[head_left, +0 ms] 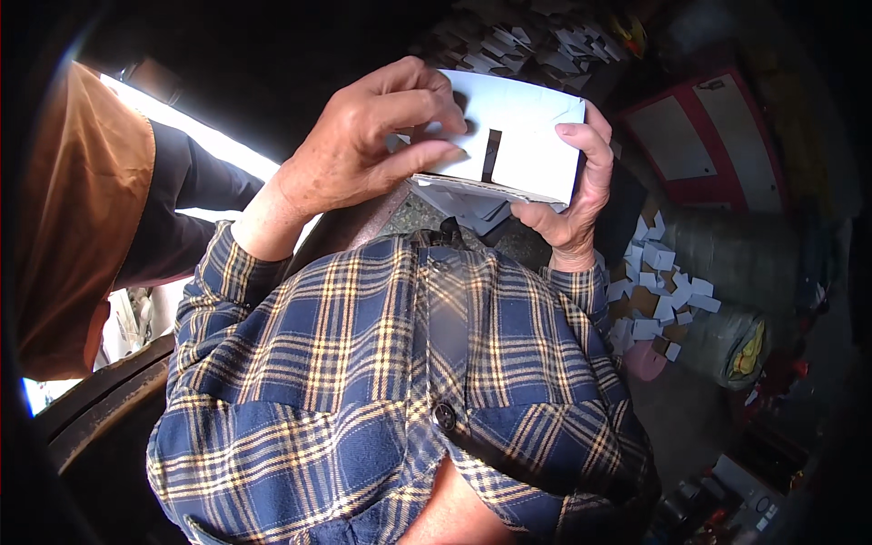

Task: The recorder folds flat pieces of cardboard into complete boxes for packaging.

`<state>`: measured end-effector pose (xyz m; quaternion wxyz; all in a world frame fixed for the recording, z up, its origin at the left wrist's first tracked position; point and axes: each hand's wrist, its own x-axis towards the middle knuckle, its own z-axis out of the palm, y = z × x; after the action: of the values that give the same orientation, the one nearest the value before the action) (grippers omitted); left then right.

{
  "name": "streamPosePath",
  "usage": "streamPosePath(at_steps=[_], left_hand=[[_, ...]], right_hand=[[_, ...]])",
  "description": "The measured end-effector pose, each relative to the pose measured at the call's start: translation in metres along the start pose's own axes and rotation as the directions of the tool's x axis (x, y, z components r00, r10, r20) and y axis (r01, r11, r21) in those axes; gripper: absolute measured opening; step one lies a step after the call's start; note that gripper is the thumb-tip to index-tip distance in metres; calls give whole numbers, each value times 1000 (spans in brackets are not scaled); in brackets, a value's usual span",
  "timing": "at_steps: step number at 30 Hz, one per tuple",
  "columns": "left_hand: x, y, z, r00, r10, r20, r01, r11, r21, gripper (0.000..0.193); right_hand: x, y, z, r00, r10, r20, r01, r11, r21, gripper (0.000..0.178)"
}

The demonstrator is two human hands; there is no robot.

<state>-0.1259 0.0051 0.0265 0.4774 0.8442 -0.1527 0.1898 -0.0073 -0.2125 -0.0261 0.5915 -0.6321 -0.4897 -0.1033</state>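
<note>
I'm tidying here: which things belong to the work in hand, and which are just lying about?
Work in hand:
slotted white box, held by the right hand, with the left hand at its other end

Apparently lying about:
white pieces heaped at right, possibly related
pink round object

In front, a speckled grey surface (418,216) shows beneath flat white cardboard sheets (470,211). On the right, the dark grey floor (649,409) bears a loose heap of small white-and-brown cardboard pieces (664,309), a pink rounded object (645,361) at its lower edge.
</note>
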Motion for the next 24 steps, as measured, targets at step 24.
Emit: streamPosePath(at_steps=[24], left_hand=[[-1,-9,37,875,100,-474,-87,995,50,40]], right_hand=[[9,-17,9,986,-145,77,163,926,-340,70]])
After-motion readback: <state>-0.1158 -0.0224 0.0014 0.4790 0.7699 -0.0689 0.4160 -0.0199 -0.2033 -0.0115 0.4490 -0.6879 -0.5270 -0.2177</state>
